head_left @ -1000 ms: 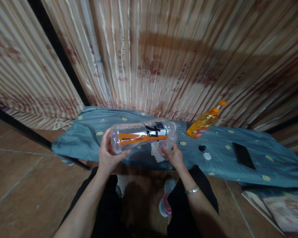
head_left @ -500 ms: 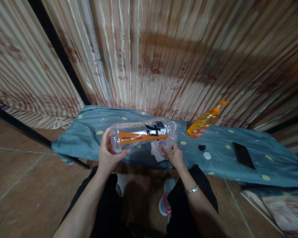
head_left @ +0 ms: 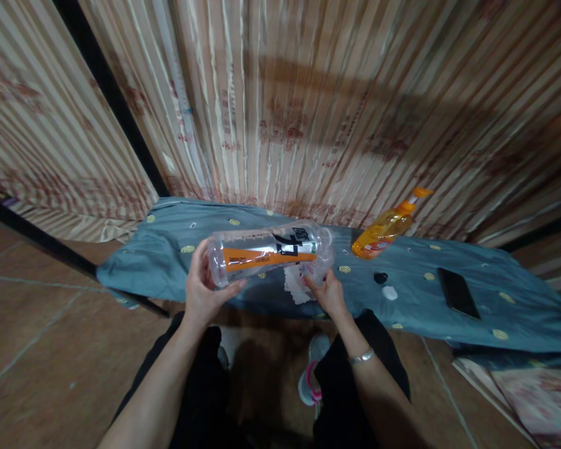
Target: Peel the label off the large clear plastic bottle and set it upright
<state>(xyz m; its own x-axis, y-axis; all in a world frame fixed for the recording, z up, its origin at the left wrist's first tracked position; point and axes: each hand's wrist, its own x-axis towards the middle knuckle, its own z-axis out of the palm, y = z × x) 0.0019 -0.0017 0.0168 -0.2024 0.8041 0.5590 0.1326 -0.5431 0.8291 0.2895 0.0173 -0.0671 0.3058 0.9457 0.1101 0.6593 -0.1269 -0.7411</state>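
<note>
My left hand (head_left: pixel 206 284) is wrapped round the base of a large clear plastic bottle (head_left: pixel 266 252) with an orange and silver label. The bottle lies nearly level, its uncapped-looking mouth pointing right. In my right hand (head_left: pixel 326 290) is a smaller clear plastic bottle (head_left: pixel 314 272), held upright with its top against the mouth of the large one. A piece of white tissue (head_left: pixel 293 285) shows beneath the small bottle. Whether liquid passes between the two bottles I cannot make out.
A pump bottle of yellow-orange liquid (head_left: pixel 382 234) stands to the right on the blue patterned cloth (head_left: pixel 243 315). Near it lie a black cap (head_left: pixel 380 278), a white cap (head_left: pixel 389 293) and a black phone (head_left: pixel 458 293). A striped curtain (head_left: pixel 285 125) hangs behind, beside a dark pole (head_left: pixel 116 106).
</note>
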